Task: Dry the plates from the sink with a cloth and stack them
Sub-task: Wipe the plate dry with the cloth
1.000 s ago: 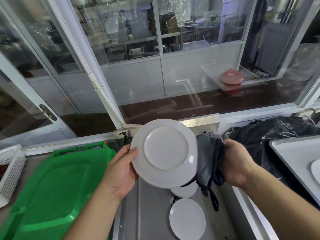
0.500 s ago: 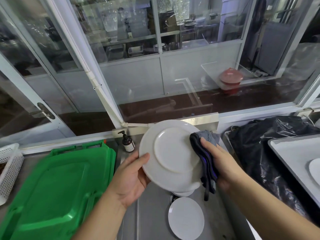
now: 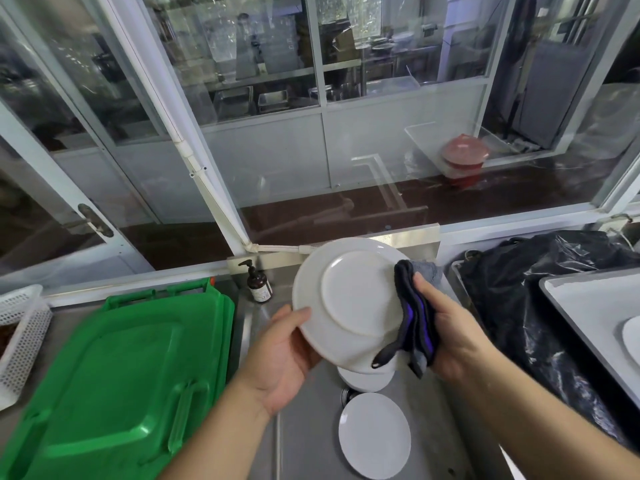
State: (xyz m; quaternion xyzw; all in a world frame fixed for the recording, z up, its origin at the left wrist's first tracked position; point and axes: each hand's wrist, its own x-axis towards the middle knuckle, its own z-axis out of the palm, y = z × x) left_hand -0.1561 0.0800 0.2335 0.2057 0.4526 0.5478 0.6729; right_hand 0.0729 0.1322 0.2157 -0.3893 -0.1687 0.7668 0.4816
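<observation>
White plate [image 3: 349,303] held tilted above the sink [image 3: 304,427], underside toward camera. Left hand [image 3: 280,355] grips its lower-left rim, thumb on the back face. Right hand [image 3: 450,327] holds a dark cloth [image 3: 414,317] with purple stripe, clamped over the plate's right rim, thumb on top of the cloth. Below the hands, two more plates in the steel sink: one [image 3: 367,377] mostly hidden under the held plate, one [image 3: 374,434] lying flat nearer the camera. Left of left hand: green plastic lid [image 3: 114,375], beyond it a white mesh basket [image 3: 20,327]. Brown pump bottle [image 3: 258,284] just past the left hand at the sink's back edge. Right of right hand: black plastic bag [image 3: 540,289], then grey tray [image 3: 595,313]. Glass windows with white frames ahead, another kitchen room behind them.
</observation>
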